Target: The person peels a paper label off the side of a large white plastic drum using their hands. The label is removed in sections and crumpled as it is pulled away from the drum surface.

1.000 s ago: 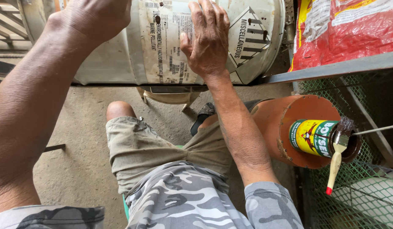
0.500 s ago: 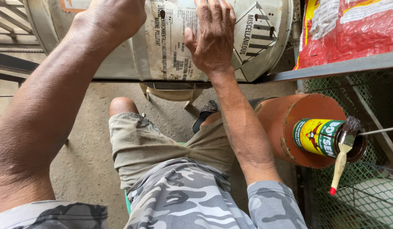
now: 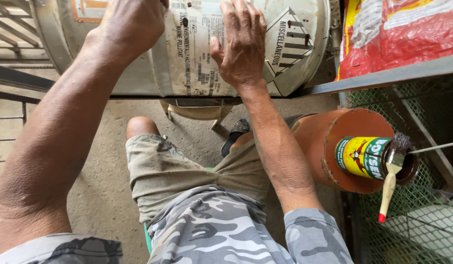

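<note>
At the far left there is a metal grating (image 3: 11, 29) and some dark bars beside the concrete floor (image 3: 104, 195). The left hand (image 3: 131, 24) comes up from the lower left on a long bare arm and rests on the upper part of the metal drum (image 3: 305, 44), near its left side; the fingers go out of the top of the picture, so I cannot tell how far they are bent or if they grip something. The drum lies across the top of the view, grey and worn, with paper labels (image 3: 192, 54) stuck on its side. The right hand (image 3: 241, 46) is open and lies flat on these labels, fingers spread a little and pointing up, palm touching the drum; it holds nothing. Below the drum the person sits, with khaki shorts (image 3: 172, 171) and a grey camouflage shirt (image 3: 221, 230), one bare knee showing. To the right of the right forearm stands an orange round stand (image 3: 314, 142), and on it a small paint can (image 3: 366, 156) with a yellow and green label. A paintbrush (image 3: 393, 176) with a pale handle and red tip lies over the can's rim. At the far right there is green wire mesh (image 3: 417, 220), and above it a red plastic bag (image 3: 402, 34) on a metal shelf.
</note>
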